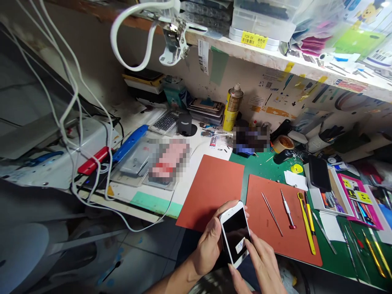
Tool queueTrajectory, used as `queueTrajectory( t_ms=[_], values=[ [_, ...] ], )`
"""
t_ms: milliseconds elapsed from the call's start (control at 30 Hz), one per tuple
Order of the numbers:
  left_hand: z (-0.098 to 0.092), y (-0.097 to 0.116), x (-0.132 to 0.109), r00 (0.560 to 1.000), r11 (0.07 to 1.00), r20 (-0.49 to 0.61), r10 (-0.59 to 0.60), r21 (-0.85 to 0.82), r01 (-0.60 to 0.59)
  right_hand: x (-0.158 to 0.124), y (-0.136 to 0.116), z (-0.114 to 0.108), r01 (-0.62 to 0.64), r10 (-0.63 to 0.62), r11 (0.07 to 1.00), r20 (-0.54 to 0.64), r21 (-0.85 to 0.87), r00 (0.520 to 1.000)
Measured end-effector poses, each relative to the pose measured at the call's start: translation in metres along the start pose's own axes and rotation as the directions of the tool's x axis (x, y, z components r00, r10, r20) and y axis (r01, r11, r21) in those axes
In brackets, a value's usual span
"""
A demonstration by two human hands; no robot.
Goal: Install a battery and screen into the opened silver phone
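Observation:
A white-framed phone with a dark screen is held tilted over the front edge of the bench. A small white sticker lies on the lower part of its screen. My left hand wraps round the phone's left side, thumb along the edge, with fingertips showing behind the right side. My right hand grips the lower end, one finger at the sticker and the thumb at the bottom corner. Behind the phone lies an orange mat; a second orange mat to its right bears tweezers and a screwdriver.
Yellow-handled tools lie at the right mat's edge. Farther right are a parts box and a pink tray. A yellow spray can stands at the back. White cables hang at left; a shelf overhangs the bench.

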State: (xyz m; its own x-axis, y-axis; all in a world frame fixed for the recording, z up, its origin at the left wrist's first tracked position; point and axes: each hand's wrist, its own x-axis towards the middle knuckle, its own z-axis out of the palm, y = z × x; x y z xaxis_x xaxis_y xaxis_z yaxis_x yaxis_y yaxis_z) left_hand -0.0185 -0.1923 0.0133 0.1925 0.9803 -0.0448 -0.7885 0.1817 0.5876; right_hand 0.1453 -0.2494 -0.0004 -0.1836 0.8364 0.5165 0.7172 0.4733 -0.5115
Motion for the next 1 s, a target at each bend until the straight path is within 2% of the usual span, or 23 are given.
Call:
queueTrajectory(
  t_ms=[133,367,633,800,900,1000],
  values=[
    [0.008,0.000,0.005,0.999,0.999,0.003,0.049,-0.017,-0.049,0.001,0.001,0.002,-0.002,0.002,1.000,0.030,0.000,1.000],
    [0.013,-0.001,0.009,0.993,0.993,-0.070,0.099,-0.057,-0.103,0.000,0.001,0.013,0.021,-0.020,0.999,0.033,-0.026,0.999],
    [0.018,0.004,0.007,0.981,0.995,-0.175,0.085,-0.033,-0.093,0.005,-0.002,0.015,0.067,-0.066,0.991,0.009,-0.116,0.998],
    [0.017,0.003,0.006,0.952,0.996,-0.293,0.086,0.019,-0.084,0.006,0.001,0.019,0.159,-0.167,0.965,-0.019,-0.207,0.986],
    [0.018,0.007,0.007,0.925,0.997,-0.374,0.072,0.045,-0.060,0.007,-0.004,0.021,0.125,-0.145,0.959,-0.060,-0.255,0.988],
    [0.022,0.012,0.008,0.890,0.995,-0.445,0.094,0.082,-0.063,0.010,-0.010,0.019,0.124,-0.138,0.949,-0.028,-0.288,0.990]
  ],
)
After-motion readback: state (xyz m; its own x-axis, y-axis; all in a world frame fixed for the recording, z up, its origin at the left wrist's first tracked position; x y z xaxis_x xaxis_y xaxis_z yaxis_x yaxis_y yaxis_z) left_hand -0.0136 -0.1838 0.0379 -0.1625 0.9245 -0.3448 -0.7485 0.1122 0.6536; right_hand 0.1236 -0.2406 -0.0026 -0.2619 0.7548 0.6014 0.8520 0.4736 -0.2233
